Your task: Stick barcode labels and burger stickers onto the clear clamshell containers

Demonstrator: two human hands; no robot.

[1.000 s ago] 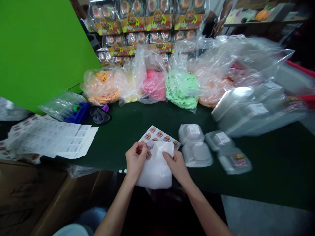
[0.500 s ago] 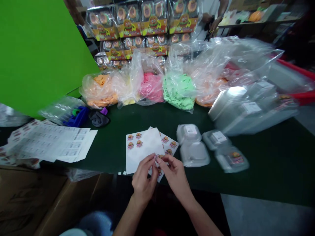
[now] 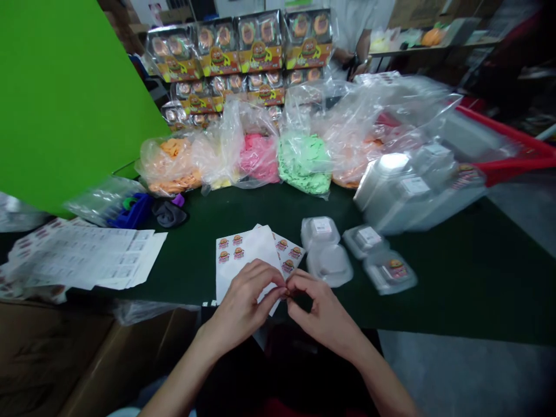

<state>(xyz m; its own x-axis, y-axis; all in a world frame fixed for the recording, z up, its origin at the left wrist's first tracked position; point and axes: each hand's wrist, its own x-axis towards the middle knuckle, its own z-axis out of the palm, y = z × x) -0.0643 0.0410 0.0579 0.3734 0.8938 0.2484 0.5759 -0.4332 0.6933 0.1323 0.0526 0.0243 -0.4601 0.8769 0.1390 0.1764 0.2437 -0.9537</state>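
My left hand [image 3: 251, 295] and my right hand [image 3: 319, 310] meet fingertip to fingertip in front of the table edge. Between them they pinch a small burger sticker [image 3: 285, 293], mostly hidden by the fingers. Just beyond lies a white sticker sheet [image 3: 256, 243] with several burger stickers left at its top left corner. A second burger sticker sheet [image 3: 284, 249] sticks out from under it. Right of the sheets sits an open clear plastic clamshell box [image 3: 330, 263] with a barcode label. Beside it another open clamshell [image 3: 388, 272] bears a burger sticker.
Nested clear clamshells [image 3: 412, 191] stand at the right, before a red crate [image 3: 516, 168]. Bags of orange, pink and green pieces [image 3: 306, 165] line the back. Barcode label sheets [image 3: 108, 255] and a blue tape dispenser [image 3: 132, 211] lie left. A person [image 3: 351, 35] stands behind boxed toy burgers [image 3: 260, 49].
Both hands have drawn closer to me, off the sheets, with the wrists turned further outward. The sticker is now more covered by the fingers. My view has shifted slightly to the right.
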